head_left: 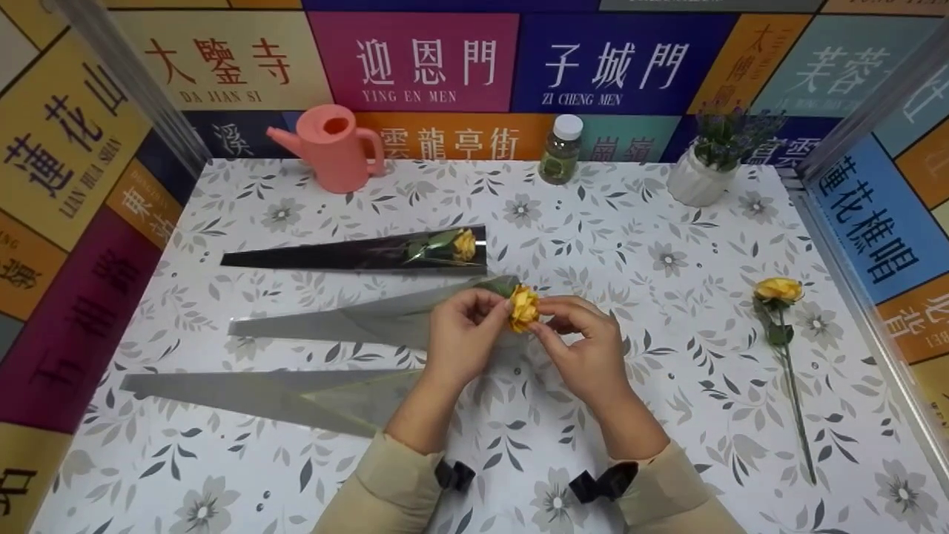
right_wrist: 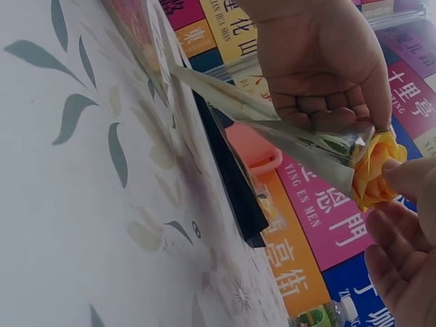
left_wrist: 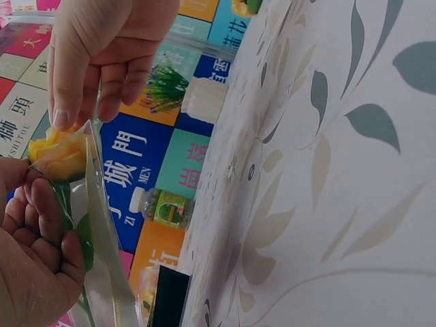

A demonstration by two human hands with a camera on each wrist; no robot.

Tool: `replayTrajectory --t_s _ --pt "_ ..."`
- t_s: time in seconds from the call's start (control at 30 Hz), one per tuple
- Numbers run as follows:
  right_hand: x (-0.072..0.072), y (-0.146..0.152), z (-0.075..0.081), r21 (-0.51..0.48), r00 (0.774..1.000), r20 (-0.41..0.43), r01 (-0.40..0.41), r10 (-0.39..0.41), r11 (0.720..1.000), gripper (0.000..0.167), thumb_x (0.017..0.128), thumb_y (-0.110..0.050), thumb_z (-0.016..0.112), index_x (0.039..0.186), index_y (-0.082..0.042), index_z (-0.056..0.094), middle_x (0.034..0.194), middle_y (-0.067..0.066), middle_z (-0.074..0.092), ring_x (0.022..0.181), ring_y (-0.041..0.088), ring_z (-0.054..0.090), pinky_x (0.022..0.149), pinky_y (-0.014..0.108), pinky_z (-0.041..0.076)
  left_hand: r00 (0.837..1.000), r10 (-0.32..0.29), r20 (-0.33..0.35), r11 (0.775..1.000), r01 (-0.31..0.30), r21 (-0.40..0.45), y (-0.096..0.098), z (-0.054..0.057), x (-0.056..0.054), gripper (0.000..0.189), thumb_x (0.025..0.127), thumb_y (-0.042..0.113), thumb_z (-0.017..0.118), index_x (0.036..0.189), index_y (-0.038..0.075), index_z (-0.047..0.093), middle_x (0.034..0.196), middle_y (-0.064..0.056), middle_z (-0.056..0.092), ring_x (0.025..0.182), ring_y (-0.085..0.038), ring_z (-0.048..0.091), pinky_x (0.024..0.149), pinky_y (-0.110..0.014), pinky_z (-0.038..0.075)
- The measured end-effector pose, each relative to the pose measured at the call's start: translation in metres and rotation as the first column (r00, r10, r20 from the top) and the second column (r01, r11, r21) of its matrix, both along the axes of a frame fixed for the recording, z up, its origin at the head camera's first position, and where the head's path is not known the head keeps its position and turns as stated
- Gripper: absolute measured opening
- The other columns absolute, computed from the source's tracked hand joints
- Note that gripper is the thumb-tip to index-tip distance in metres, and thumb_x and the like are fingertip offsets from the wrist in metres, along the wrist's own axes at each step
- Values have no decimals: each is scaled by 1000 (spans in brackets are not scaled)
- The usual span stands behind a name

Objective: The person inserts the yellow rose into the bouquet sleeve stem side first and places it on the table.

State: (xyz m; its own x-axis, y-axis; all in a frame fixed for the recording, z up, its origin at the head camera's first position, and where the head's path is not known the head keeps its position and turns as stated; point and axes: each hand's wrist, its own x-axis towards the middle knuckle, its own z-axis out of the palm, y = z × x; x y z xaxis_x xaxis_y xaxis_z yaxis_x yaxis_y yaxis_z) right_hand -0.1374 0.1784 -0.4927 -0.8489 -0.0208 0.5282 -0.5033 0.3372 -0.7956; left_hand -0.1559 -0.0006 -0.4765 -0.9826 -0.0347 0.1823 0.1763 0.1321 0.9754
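Observation:
A yellow rose (head_left: pixel 524 308) sits at the wide mouth of a grey-backed clear flower sleeve (head_left: pixel 319 322), raised over the table between both hands. My left hand (head_left: pixel 461 334) pinches the sleeve's edge beside the bloom, its other fingers curled behind in the right wrist view. With thumb and fingertips, my right hand (head_left: pixel 589 348) holds the petals from the other side. Clear film reaches partly over the bloom in the left wrist view, and green leaves (left_wrist: pixel 85 238) show inside. Another grey sleeve (head_left: pixel 245 393) lies nearer me, partly hidden by my left forearm.
Beyond the hands lies a dark sleeve (head_left: pixel 319 252) containing a yellow rose (head_left: pixel 465 245). A loose yellow rose (head_left: pixel 778 289) with a long stem lies at right. Along the back stand a pink watering can (head_left: pixel 334 152), a white-capped bottle (head_left: pixel 560 156) and a potted plant (head_left: pixel 700 174).

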Motion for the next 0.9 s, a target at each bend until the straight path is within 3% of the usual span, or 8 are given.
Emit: replayTrajectory --t_s 0.57,0.7,0.9 --pt "-3 3 -10 109 990 133 -69 54 992 15 96 -2 76 110 -5 82 129 12 69 113 31 68 80 33 58 1000 -9 7 1000 9 -3 1 0 -1 10 93 6 79 86 -1 75 74 -1 69 64 -8 58 59 -20 48" --pt "-3 3 -10 56 974 213 -96 82 994 16 100 -1 71 112 -2 81 128 13 72 111 28 70 81 26 57 1000 -9 -1 1000 9 -2 1 0 -1 10 92 7 80 86 0 76 74 -1 70 64 -8 59 59 -20 48" --pt "-6 1 -14 -137 937 325 -86 126 987 17 98 10 66 110 8 77 107 21 76 85 15 69 74 19 54 1000 -22 -6 1000 22 -13 0 -1 0 9 92 8 81 89 0 76 75 -1 70 65 -10 60 59 -21 50"
